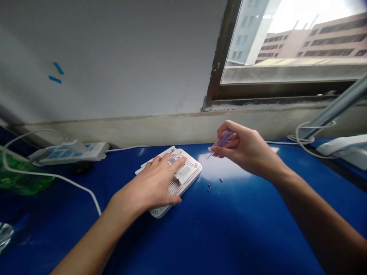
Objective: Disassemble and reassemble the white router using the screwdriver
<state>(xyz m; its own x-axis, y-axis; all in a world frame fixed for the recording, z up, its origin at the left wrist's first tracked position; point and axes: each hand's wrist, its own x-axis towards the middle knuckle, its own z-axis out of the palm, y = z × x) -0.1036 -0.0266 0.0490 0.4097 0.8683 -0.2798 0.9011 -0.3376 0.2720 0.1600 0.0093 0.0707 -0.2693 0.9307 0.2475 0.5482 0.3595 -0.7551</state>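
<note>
A white router (190, 173) with vent holes and a label lies on the blue table, its antenna side toward the wall. Across its left part rests my left hand (156, 181), fingers spread and laid on the casing. My right hand (237, 147) is closed around a screwdriver with a purple handle (225, 138). The thin metal shaft points down and left, above the table and just right of the router, apart from it. Several small screws (209, 187) lie on the table between the router and my right forearm.
A white power strip (77, 151) with a plug and cables stands at the back left, beside a green plastic item (25, 175). A white cable (77, 185) crosses the left side. A metal pole (329, 109) and white device (346, 149) are at the right, below the window.
</note>
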